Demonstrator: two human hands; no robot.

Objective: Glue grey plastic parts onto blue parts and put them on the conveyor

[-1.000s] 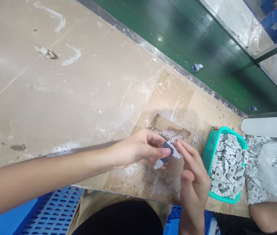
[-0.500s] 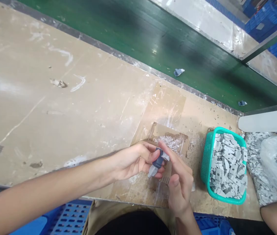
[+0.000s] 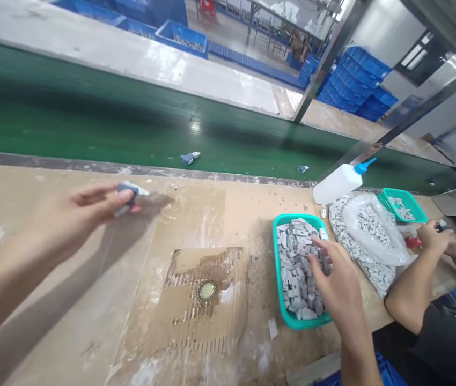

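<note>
over the bench (image 3: 260, 199), left hand (image 3: 91, 206) pinches a grey part (image 3: 130, 193), right hand (image 3: 336, 284) lies open on pieces (image 3: 298, 262) in a teal basket (image 3: 280, 273)

A basket (image 3: 304, 323) of what seem rubber parts (image 3: 296, 268) sits right of the cardboard (image 3: 212, 327), conveyor belt (image 3: 91, 123) behind.

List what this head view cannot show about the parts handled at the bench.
Head view:
- The grey-and-blue part in the left hand: blurred, partly hidden by the fingers.
- Grey pieces in the teal basket beneath the right hand: covered by that hand.
- What the co-worker's hand holds: too small to tell.
</note>
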